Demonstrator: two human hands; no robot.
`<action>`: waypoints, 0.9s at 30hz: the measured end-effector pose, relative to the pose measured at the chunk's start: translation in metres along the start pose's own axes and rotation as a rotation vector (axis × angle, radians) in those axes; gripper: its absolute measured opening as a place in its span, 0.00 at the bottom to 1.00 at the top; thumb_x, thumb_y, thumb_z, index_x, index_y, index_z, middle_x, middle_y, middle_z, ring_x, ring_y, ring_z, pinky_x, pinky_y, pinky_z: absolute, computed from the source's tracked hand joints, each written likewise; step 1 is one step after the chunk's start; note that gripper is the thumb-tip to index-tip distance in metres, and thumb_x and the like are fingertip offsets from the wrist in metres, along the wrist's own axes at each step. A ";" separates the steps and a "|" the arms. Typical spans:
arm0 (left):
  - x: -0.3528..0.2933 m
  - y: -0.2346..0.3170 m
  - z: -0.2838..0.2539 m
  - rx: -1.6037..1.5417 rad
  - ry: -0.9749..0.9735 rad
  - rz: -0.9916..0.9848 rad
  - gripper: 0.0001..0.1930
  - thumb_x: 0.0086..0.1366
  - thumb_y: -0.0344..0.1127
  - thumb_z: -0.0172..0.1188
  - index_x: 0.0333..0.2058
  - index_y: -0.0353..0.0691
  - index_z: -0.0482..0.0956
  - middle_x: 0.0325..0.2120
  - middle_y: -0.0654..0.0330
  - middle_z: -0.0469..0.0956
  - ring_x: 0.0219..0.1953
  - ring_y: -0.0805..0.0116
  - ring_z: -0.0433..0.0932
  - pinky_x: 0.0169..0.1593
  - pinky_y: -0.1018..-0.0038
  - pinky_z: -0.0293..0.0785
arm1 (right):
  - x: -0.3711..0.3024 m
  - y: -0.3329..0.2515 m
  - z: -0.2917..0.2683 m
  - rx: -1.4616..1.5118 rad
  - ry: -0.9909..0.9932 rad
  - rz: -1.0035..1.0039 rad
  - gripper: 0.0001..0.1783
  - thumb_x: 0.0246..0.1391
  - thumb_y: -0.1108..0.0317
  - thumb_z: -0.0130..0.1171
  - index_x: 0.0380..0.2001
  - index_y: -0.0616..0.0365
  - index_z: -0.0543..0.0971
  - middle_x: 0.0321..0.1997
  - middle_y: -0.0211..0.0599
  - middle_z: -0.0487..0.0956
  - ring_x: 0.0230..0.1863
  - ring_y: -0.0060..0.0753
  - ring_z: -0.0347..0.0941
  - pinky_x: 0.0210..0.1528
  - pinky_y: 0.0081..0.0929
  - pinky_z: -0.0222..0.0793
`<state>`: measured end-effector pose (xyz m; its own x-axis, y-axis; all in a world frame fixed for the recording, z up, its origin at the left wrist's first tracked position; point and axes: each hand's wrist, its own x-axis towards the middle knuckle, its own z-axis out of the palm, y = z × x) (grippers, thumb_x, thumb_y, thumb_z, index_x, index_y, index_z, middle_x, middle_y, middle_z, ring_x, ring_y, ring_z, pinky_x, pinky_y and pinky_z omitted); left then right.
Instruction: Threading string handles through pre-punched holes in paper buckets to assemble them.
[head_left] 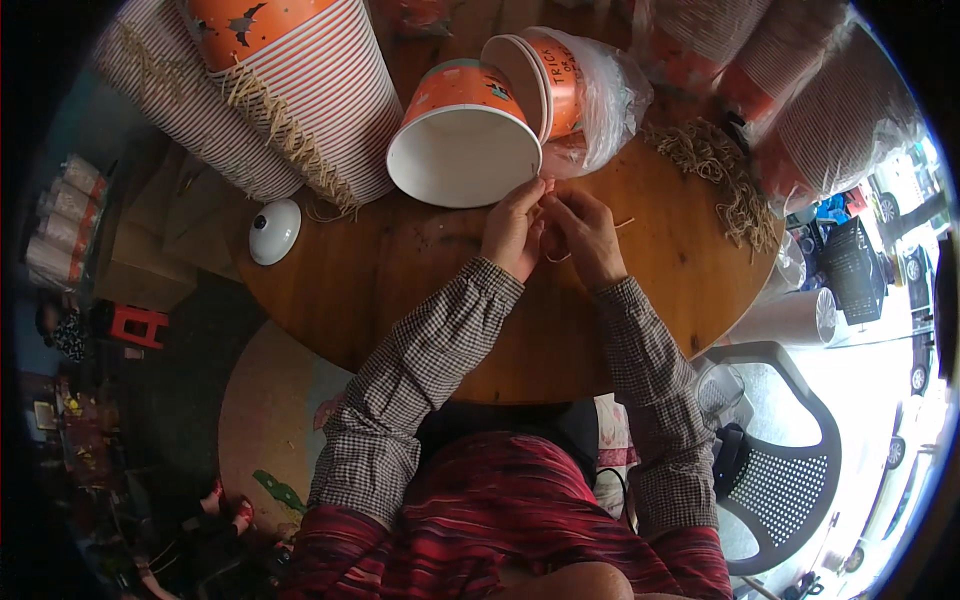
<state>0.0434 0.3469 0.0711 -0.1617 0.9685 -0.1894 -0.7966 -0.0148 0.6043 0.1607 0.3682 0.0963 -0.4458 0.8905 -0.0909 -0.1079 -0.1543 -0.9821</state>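
Note:
An orange paper bucket (pixel 465 150) with a white inside lies tipped on its side, its mouth toward me. At the right edge of its rim my left hand (pixel 512 232) is closed in a pinch, fingertips against the rim. Right beside it my right hand (pixel 588 238) pinches too, thumb and fingers meeting the left fingertips. A thin tan cord (pixel 557 259) loops below the fingers, and an end of it pokes out past the right hand. The fingertips hide where cord and rim meet.
Tall stacks of orange buckets (pixel 310 100) with cord handles stand at the left. Behind the bucket lie wrapped buckets (pixel 590 95). A pile of tan cords (pixel 715 170) rests at the right, a white lid (pixel 275 232) near the left table edge. A grey chair (pixel 790 450) stands right.

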 end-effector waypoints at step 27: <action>-0.037 0.024 0.040 0.029 0.109 0.316 0.09 0.62 0.36 0.61 0.38 0.38 0.77 0.30 0.66 0.75 0.34 0.77 0.73 0.41 0.79 0.70 | -0.011 -0.010 -0.001 0.056 -0.265 -0.091 0.07 0.60 0.69 0.53 0.35 0.61 0.76 0.22 0.23 0.73 0.17 0.11 0.61 0.17 0.13 0.55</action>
<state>0.0535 0.3208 0.1233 -0.4612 0.8845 -0.0698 -0.6802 -0.3020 0.6679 0.1680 0.3600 0.1067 -0.6477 0.7602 0.0504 -0.2033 -0.1087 -0.9731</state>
